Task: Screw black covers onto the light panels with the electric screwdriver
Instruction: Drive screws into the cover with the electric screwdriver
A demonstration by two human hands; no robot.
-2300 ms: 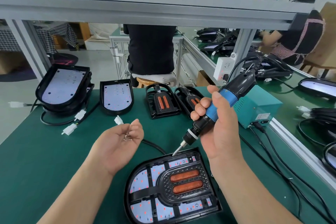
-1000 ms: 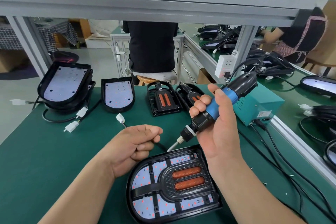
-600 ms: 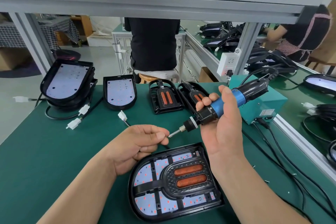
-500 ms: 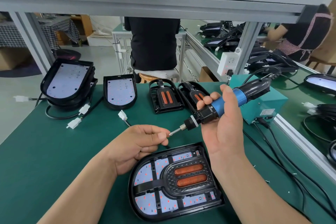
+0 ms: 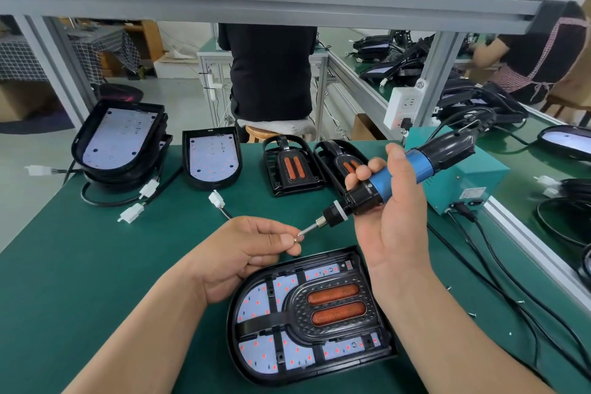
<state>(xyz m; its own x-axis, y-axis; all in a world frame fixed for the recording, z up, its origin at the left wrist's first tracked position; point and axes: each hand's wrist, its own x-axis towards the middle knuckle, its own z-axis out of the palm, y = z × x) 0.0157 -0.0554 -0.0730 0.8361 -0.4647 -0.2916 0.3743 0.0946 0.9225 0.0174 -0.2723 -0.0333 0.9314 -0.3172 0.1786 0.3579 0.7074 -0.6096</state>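
The cover (image 5: 297, 307) sits in the panel (image 5: 256, 301) just in front of us on the table (image 5: 80, 265), orange strips up. It lies close and square to us so that every screw hole is within reach. We judge that it is not fully fastened yet, though the holes are too small to read.

Our right hand (image 5: 393, 233) is wrapped round the driver (image 5: 396, 173), fingers curled on the blue barrel. It holds the tool nearly level, bit pointing left, well above the panel. That tilt brings the tip to our left hand (image 5: 243, 253), whose thumb and forefinger pinch a screw (image 5: 299, 234) right at the bit's end — we are seating the screw on the bit so that one hand can carry it down to a hole. The other left fingers are curled in, and we cannot tell whether they keep more screws.

Two spare covers (image 5: 292, 166) lie at the far edge beside bare panels (image 5: 211, 158), lined up for their turn. The teal box (image 5: 463, 176) stands on our right, on the driver's side, clear of the work.

Next, we think, the bit must swing upright over a hole — and the screw could drop if it sits badly on the tip.
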